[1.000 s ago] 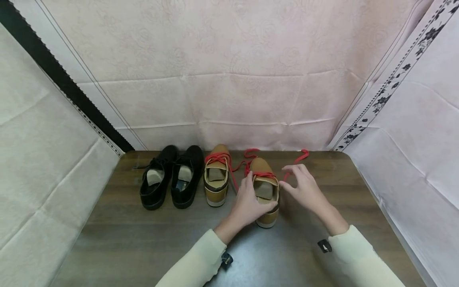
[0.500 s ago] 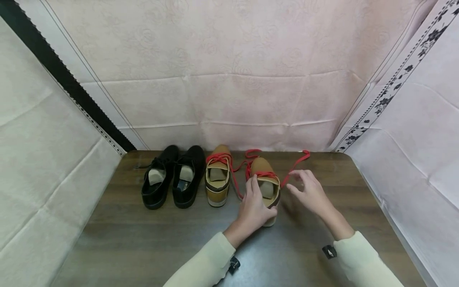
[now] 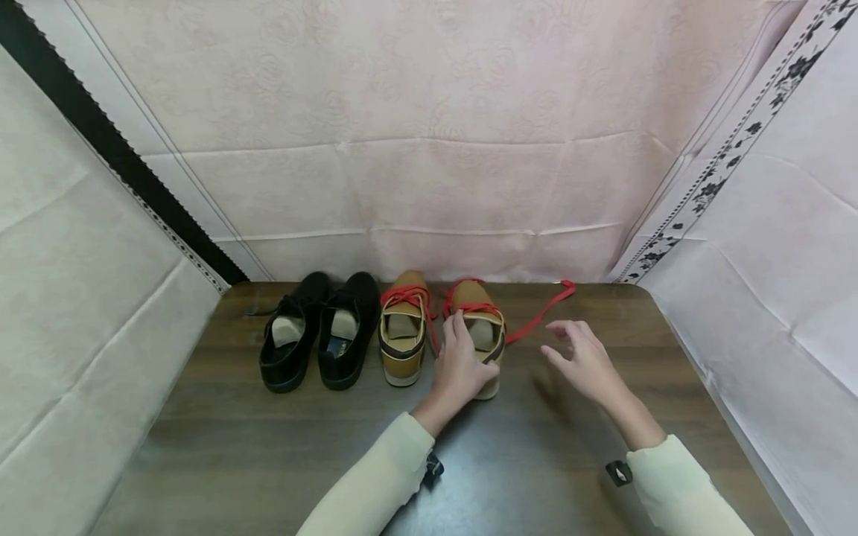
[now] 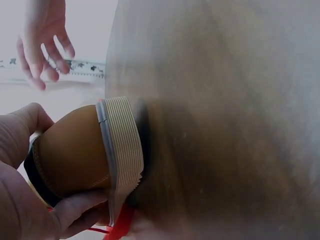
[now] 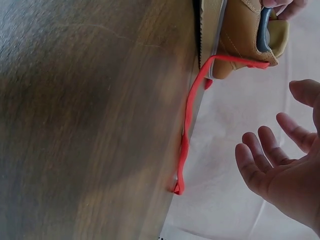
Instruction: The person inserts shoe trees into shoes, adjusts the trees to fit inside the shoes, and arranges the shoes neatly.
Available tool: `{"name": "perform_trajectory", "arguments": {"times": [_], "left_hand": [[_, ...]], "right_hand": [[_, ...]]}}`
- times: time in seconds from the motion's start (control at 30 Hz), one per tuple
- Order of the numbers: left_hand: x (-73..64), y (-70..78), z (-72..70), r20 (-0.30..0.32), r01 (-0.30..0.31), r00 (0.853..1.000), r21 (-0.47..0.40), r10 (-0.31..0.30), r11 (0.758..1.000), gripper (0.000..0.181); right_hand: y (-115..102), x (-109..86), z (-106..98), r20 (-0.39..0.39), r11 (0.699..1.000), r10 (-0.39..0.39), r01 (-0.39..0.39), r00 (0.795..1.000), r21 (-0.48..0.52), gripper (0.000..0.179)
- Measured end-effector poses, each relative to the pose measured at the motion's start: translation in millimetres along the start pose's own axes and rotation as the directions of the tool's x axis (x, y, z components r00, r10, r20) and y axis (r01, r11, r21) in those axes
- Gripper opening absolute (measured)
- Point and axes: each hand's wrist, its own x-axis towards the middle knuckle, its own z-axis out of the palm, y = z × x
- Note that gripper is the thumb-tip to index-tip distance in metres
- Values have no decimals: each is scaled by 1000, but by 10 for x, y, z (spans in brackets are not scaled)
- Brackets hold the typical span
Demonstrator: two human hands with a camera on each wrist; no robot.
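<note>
A tan shoe (image 3: 484,331) with red laces stands on the wooden table, its toe toward the back wall. My left hand (image 3: 459,368) grips it around the heel, with the thumb on one side and the fingers along the other. The left wrist view shows the shoe's tan heel (image 4: 75,150) and ribbed pale sole between thumb and fingers. To the right, my right hand (image 3: 583,357) hovers apart from the shoe, holding nothing, its fingers loosely bent. A red shoelace (image 3: 539,316) trails from the shoe onto the table, short of the right hand.
Left of the held shoe stands its matching tan shoe (image 3: 404,335), also red-laced. Farther left are two black shoes, one (image 3: 291,335) beside the other (image 3: 347,335). A cloth-covered wall (image 3: 415,186) rises behind the table's (image 3: 268,447) back edge.
My left hand has moved the tan shoe left and slightly back, closer to its mate. The right hand has drawn away from the shoe and its lace, to the right.
</note>
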Motion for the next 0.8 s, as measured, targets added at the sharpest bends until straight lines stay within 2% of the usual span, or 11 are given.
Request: {"name": "perform_trajectory", "arguments": {"times": [0.33,0.57,0.67,0.8], "left_hand": [[216,-95,-81,15,17,1000,8,-17,1000,112],[243,-79,-138,70,38,997,37,-41,999,120],[195,-43,-209,97,9,995,76,-16,997,121],[103,17,-446,103,-113,989,102,103,988,109]], "right_hand": [[129,-10,14,-8,1000,26,-26,1000,-10,39],[154,-42,65,-13,999,49,-49,999,-4,38],[86,-42,75,-35,999,46,-46,998,-3,39],[-75,-25,82,-80,999,38,-40,996,-20,41]]}}
